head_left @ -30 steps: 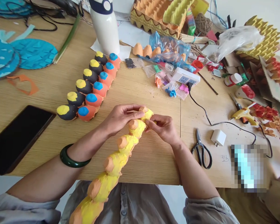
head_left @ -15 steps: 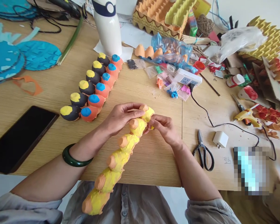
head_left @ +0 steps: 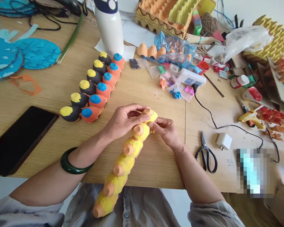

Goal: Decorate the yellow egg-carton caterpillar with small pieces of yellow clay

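My left hand [head_left: 124, 121] is closed around the far end of an egg-carton strip [head_left: 126, 164], thumb on top. The strip is a row of several orange cups coated with yellow clay, their tips bare orange. It slants over the table edge toward my lap. At the same far end, my right hand [head_left: 164, 129] pinches the yellow clay along the strip's right edge; a small yellow bit shows below its fingertips. Left of my hands stand two finished-looking carton strips, one black with yellow tips [head_left: 87, 86] and one orange-red with blue tips [head_left: 104, 90].
A black phone [head_left: 21, 138] lies at left, below blue discs [head_left: 39, 53]. Behind are a white bottle [head_left: 110, 31], egg trays [head_left: 156, 19], clay packets [head_left: 175, 93] and a power strip [head_left: 191, 78]. Scissors [head_left: 205, 153], a charger [head_left: 224, 141] and a glue gun [head_left: 251, 119] lie right.
The near end of the strip has swung right and the strip has rolled a little, turning its orange tips. Both hands keep their grip at the far end, with slight finger shifts.
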Action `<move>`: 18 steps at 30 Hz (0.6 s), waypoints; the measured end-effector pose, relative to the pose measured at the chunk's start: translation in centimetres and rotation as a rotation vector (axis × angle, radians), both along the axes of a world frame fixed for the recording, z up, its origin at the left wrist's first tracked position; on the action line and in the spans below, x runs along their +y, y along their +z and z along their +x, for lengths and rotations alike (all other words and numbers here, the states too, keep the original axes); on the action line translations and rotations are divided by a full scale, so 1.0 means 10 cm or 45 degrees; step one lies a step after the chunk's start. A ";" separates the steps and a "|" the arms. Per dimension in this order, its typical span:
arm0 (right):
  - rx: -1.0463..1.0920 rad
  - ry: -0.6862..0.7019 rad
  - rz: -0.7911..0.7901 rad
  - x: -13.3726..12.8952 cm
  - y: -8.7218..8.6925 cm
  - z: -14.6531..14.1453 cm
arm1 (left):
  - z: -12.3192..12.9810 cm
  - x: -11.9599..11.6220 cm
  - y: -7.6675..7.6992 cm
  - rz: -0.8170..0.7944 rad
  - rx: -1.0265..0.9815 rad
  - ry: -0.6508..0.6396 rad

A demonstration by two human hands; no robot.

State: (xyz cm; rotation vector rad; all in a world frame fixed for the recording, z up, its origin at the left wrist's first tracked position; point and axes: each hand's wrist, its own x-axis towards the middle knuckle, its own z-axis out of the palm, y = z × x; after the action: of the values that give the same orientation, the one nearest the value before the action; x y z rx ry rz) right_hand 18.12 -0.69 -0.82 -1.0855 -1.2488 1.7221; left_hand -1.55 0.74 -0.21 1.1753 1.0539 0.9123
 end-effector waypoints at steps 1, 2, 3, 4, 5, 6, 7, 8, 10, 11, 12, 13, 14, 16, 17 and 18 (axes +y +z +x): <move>0.006 -0.011 -0.006 0.00 0.00 -0.02 | 0.00 0.00 0.00 0.019 0.008 0.001; 0.010 -0.029 -0.014 -0.01 -0.01 -0.04 | 0.00 0.00 -0.01 0.038 0.013 -0.001; 0.014 -0.047 -0.024 -0.02 -0.01 -0.06 | 0.00 0.00 -0.01 0.058 0.015 -0.005; 0.017 -0.065 -0.035 -0.02 -0.02 -0.07 | 0.01 0.00 -0.02 0.076 0.013 -0.005; 0.021 -0.082 -0.041 -0.03 -0.03 -0.08 | 0.01 0.00 -0.02 0.087 0.008 -0.006; 0.025 -0.094 -0.041 -0.03 -0.05 -0.09 | 0.01 0.00 -0.02 0.088 -0.001 -0.008; 0.028 -0.099 -0.030 -0.03 -0.07 -0.08 | 0.02 0.00 -0.01 0.075 -0.013 -0.012; 0.034 -0.093 -0.012 -0.03 -0.09 -0.06 | 0.02 0.00 -0.01 0.053 -0.026 -0.014; 0.056 -0.059 0.025 -0.02 -0.12 -0.02 | 0.03 0.00 0.00 -0.010 -0.046 -0.003; 0.068 -0.040 0.038 -0.01 -0.13 0.01 | 0.03 0.00 0.00 -0.044 -0.055 0.009; 0.076 -0.022 0.047 0.00 -0.13 0.04 | 0.04 0.00 0.01 -0.077 -0.065 0.026; 0.078 -0.011 0.056 0.00 -0.12 0.06 | 0.04 0.01 0.01 -0.106 -0.081 0.042; 0.073 -0.004 0.064 0.01 -0.10 0.07 | 0.04 0.01 0.02 -0.131 -0.099 0.053; 0.052 0.018 0.084 0.01 -0.05 0.07 | 0.05 0.01 0.03 -0.168 -0.128 0.066; 0.047 0.031 0.090 0.00 -0.02 0.06 | 0.05 0.02 0.04 -0.183 -0.134 0.074; 0.047 0.037 0.091 0.00 0.00 0.05 | 0.05 0.02 0.04 -0.196 -0.132 0.084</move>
State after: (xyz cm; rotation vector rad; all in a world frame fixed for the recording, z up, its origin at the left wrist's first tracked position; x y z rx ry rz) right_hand 18.58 -0.71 -0.80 -0.9943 -1.2988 1.6981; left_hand -1.01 0.92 0.23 0.9608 1.0639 0.9171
